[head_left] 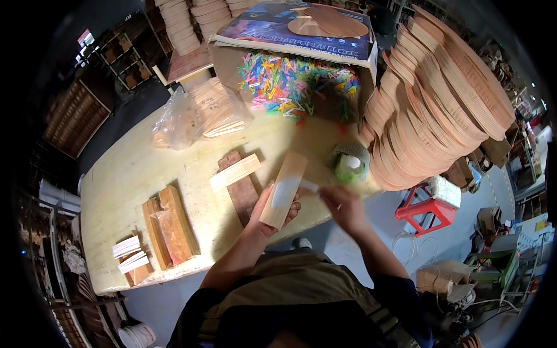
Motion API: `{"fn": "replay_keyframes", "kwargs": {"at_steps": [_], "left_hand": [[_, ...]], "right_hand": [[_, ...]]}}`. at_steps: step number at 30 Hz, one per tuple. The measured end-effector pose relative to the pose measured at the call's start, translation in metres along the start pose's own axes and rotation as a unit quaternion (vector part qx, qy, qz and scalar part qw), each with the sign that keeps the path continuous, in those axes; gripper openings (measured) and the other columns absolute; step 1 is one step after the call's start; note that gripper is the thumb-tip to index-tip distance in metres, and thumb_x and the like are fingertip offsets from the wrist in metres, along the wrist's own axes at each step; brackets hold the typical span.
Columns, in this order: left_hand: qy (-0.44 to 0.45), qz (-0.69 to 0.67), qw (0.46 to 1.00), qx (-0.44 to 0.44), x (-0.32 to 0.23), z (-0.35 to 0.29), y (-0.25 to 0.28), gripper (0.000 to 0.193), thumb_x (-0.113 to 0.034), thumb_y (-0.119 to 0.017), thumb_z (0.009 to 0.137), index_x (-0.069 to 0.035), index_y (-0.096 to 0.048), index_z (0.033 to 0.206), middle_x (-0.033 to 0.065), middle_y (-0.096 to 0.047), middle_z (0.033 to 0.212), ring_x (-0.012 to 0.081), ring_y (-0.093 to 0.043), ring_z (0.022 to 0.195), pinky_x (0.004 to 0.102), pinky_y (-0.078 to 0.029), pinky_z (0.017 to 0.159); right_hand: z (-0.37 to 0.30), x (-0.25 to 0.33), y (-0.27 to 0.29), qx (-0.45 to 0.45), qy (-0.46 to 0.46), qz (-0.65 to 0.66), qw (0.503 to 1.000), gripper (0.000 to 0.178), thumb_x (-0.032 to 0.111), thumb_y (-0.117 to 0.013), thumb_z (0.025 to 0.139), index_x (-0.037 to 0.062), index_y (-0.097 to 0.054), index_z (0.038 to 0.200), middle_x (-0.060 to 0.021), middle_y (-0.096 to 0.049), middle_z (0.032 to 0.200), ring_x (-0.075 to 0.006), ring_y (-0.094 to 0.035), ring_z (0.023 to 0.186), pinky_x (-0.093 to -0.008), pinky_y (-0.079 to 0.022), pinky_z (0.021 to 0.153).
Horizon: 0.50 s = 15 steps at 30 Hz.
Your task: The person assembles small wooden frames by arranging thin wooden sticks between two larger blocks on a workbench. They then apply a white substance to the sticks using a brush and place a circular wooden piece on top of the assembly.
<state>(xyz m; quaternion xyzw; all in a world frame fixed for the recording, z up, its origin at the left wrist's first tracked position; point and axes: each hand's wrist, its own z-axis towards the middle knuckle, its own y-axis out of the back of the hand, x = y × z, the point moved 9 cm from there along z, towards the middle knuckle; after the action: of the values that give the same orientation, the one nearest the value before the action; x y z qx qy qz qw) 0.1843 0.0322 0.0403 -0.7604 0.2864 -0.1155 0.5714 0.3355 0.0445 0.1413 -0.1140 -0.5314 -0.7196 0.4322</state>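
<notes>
My left hand [271, 216] is closed round a pale flat wooden piece [292, 169], gripping it by its sides near the lower end. A white wet-looking smear, like glue, covers its middle. My right hand [346, 210], blurred by motion, pinches a thin pale tool [309, 185] whose tip is at the right edge of the wood; its exact kind is too smeared to tell. Just beyond that hand stands a green-sided jar [350, 167] with white stuff inside. Left of my left hand, light wood strips [237, 172] lie across a reddish-brown block [242, 196].
A grooved wooden block [177, 226] and white-edged strips [132, 254] lie at the table's left. Farther back are a plastic bag of wood strips [212, 110] and an open carton [226, 61] of small coloured clothespins [278, 81]. Tall stacked curved wooden pieces [429, 104] flank the right; a red stool [426, 211] stands below.
</notes>
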Motion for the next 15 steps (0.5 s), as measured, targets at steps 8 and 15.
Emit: {"fn": "replay_keyframes", "kwargs": {"at_steps": [8, 15], "left_hand": [[0.004, -0.006, 0.999, 0.034, -0.005, -0.011, -0.003, 0.060, -0.048, -0.045, 0.097, 0.005, -0.051, 0.123, 0.0090, -0.057, 0.102, 0.0217, -0.052, 0.078, 0.0263, -0.050, 0.060], [0.020, 0.017, 0.998, 0.056, 0.001, -0.018, -0.001, 0.060, -0.049, -0.044, 0.097, 0.003, -0.051, 0.124, 0.0106, -0.057, 0.101, 0.0213, -0.051, 0.080, 0.0261, -0.049, 0.062]], "right_hand": [[0.004, 0.014, 0.019, 0.026, 0.054, 0.062, 0.996, 0.015, 0.007, -0.071, 0.081, 0.0051, -0.070, 0.096, -0.0114, -0.061, 0.075, -0.0252, -0.061, 0.063, -0.0344, -0.048, 0.056], [0.012, -0.021, 0.030, -0.120, -0.020, -0.035, 0.992, 0.011, 0.009, -0.071, 0.081, 0.0055, -0.070, 0.091, -0.0102, -0.059, 0.072, -0.0276, -0.060, 0.063, -0.0362, -0.047, 0.057]]}}
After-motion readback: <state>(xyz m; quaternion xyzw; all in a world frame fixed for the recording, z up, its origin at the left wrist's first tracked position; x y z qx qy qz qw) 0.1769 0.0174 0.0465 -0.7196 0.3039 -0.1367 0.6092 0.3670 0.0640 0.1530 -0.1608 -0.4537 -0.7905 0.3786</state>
